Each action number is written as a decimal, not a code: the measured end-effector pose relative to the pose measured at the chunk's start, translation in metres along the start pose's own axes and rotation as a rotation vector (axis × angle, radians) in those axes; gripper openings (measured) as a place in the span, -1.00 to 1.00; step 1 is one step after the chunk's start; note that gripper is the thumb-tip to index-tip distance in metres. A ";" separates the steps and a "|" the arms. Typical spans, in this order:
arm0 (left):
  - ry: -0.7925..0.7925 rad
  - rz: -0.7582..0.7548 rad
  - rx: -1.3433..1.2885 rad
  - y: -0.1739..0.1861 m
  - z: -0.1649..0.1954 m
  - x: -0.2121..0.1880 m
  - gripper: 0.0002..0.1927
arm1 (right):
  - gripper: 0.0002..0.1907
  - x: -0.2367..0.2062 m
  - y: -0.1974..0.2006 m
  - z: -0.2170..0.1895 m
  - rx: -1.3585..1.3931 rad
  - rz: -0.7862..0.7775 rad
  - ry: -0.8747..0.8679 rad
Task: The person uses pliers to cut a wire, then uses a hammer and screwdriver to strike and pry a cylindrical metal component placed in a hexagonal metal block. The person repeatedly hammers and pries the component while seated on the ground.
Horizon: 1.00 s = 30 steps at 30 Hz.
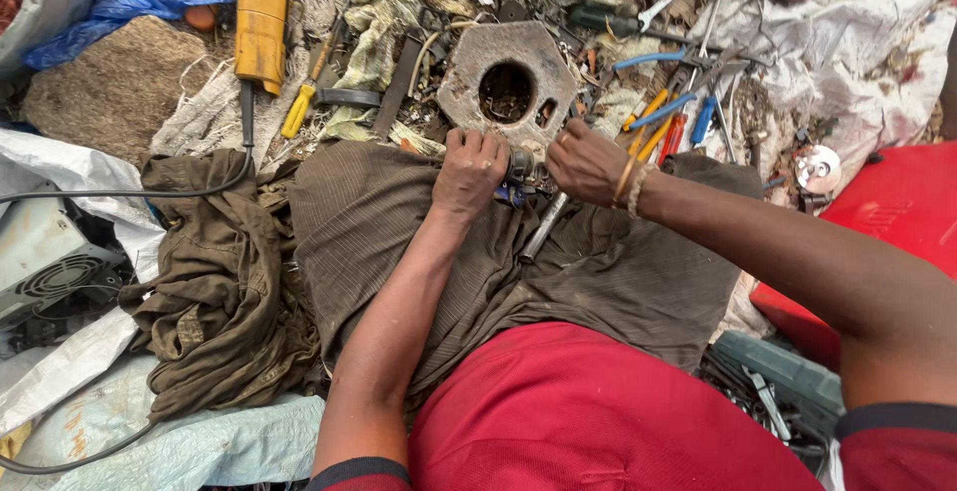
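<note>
- Rusty metal first: a hexagonal plate (508,77) with a round hole lies at twelve o'clock from the hands, its lower edge just beside the knuckles.
- The left hand (469,170) is curled into a tight fist around a small metal fitting (522,167), gripping it from nine o'clock.
- The right hand (588,160) closes on the same fitting from three o'clock, fingers bent inward.
- A grey metal rod (541,228) runs out from under the hands toward six o'clock, across the brown cloth (419,222) on the lap.
- At two o'clock lie blue- and orange-handled pliers (658,117).
- At ten o'clock sit a yellow screwdriver (299,107) and a yellow power tool (263,14).
</note>
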<state>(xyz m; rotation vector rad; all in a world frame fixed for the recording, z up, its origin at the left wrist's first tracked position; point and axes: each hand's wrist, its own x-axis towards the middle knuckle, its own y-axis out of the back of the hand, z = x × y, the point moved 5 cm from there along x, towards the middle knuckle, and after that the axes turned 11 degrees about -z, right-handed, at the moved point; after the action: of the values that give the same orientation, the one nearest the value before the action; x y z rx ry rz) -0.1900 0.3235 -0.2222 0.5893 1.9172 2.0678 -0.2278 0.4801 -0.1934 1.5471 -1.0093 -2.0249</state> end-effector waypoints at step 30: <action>0.221 0.000 -0.151 -0.018 -0.018 0.011 -0.86 | -0.74 0.009 0.059 0.053 0.995 1.008 -0.544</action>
<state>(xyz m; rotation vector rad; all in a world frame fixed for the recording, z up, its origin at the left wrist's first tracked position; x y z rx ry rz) -0.2095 0.3143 -0.2393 0.3385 1.8480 2.3368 -0.2869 0.4506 -0.1492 0.4277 -2.5776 -1.1813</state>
